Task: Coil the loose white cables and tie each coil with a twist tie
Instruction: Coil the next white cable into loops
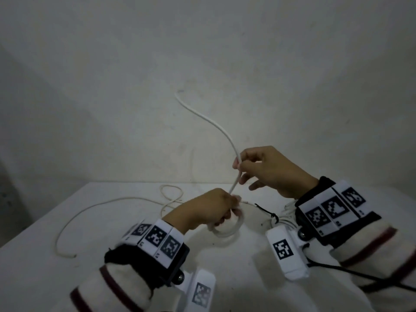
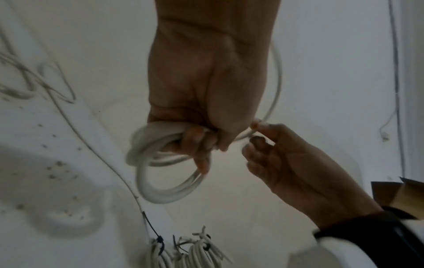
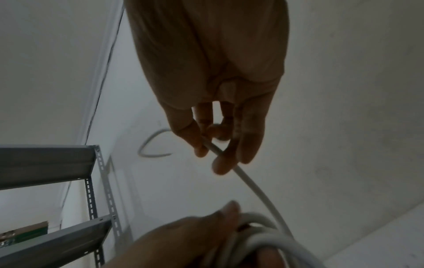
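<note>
My left hand [image 1: 216,210] grips a small coil of thick white cable [image 1: 227,228] just above the white table [image 1: 112,278]; in the left wrist view the coil [image 2: 160,174] hangs from its curled fingers [image 2: 197,145]. My right hand [image 1: 258,167] is higher and to the right, pinching the free run of that same cable [image 1: 211,122], which arcs up and away against the wall. The right wrist view shows the thumb and fingers [image 3: 201,145] closed on the cable [image 3: 247,181].
A thin loose white cable [image 1: 94,208] loops across the table's left and middle. Tied coils with a black twist tie [image 1: 270,212] lie under my right wrist; the tied coils [image 2: 195,253] also show low in the left wrist view. A grey metal shelf [image 3: 57,163] stands beside the table.
</note>
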